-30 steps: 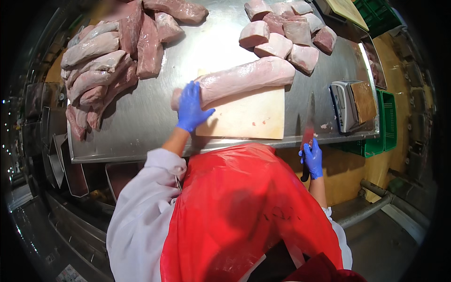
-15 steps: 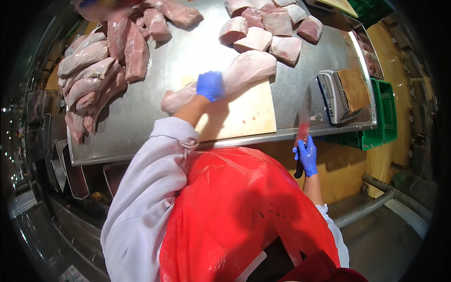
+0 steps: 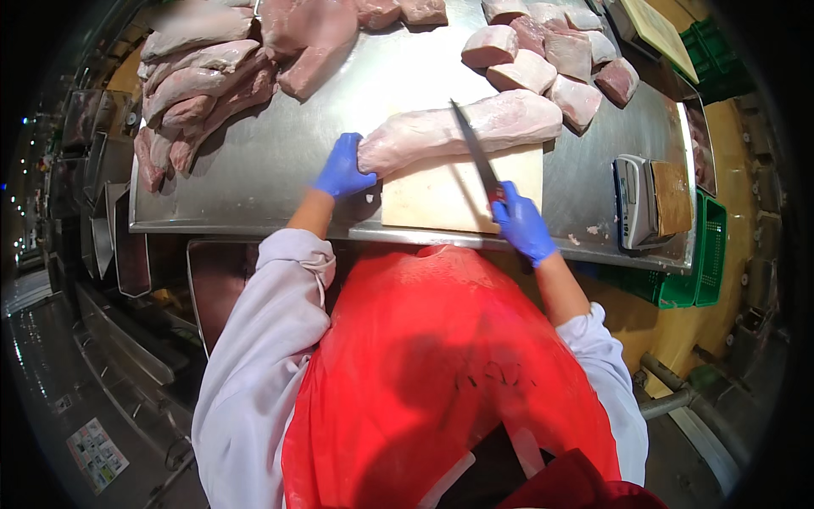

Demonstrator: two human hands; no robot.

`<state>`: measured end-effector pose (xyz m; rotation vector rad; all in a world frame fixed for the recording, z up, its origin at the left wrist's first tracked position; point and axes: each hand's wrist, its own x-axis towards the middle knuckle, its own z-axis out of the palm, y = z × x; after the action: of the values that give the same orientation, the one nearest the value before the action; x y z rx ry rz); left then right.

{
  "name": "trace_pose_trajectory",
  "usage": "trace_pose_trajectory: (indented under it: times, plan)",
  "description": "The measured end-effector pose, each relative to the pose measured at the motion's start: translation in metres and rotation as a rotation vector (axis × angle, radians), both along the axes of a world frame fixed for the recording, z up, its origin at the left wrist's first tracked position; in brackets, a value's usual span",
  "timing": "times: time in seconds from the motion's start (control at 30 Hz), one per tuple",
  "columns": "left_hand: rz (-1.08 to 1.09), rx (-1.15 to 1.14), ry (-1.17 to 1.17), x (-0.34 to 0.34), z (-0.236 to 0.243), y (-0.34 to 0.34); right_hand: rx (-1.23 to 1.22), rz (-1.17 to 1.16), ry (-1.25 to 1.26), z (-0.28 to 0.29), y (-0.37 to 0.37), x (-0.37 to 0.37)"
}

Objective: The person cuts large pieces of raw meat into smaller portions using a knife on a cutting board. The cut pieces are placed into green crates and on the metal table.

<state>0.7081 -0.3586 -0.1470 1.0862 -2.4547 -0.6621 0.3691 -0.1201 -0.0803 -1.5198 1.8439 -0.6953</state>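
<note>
A long, pale pork loin (image 3: 517,117) lies slantwise across a cream cutting board (image 3: 424,202), its left end past the board's edge. My left hand (image 3: 342,168), in a blue glove, is closed at that left end, thumb and fingers against the meat. My right hand (image 3: 524,224), also blue-gloved, is wrapped round the handle of a knife (image 3: 476,153). The dark blade points away and to the left, passing over the loin near its middle. Whether its edge touches the meat I cannot tell.
Long meat pieces (image 3: 203,85) are heaped at the left of the steel table (image 3: 254,204). Several cut blocks (image 3: 568,55) sit at the far right. A scale (image 3: 632,204) stands near the right edge, with green crates (image 3: 710,246) beyond. Another cream board (image 3: 657,34) is farther back.
My left hand has moved from on top of the loin to its left end. My right hand has brought the knife up from beside the table to over the loin. The view has shifted.
</note>
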Motion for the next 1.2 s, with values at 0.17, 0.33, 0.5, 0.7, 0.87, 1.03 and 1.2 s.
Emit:
trace_pose_trajectory:
  times: [0.17,0.33,0.5,0.7,0.87,1.03,1.2]
  plan:
    - [-0.035,-0.038,0.171,0.014,-0.015,0.007,-0.004,0.166,0.258,0.020,-0.067,0.115]
    - [-0.080,-0.023,0.240,0.023,-0.019,0.002,0.175,0.154,0.377,0.020,-0.079,0.163]
    - [-0.064,0.041,0.169,0.027,-0.020,-0.010,0.375,0.100,0.453,0.041,-0.057,0.185]
    - [-0.072,0.006,0.152,0.029,-0.033,-0.008,0.207,-0.012,0.389,0.017,-0.129,0.216]
    - [-0.038,0.054,0.159,0.033,-0.034,-0.014,0.273,0.006,0.474,0.004,-0.129,0.222]
    - [0.001,0.113,0.259,0.048,-0.038,-0.013,0.484,0.049,0.552,0.005,-0.067,0.214]
    - [-0.165,-0.192,0.221,0.049,0.017,0.003,0.289,0.024,0.512,-0.015,-0.125,0.211]
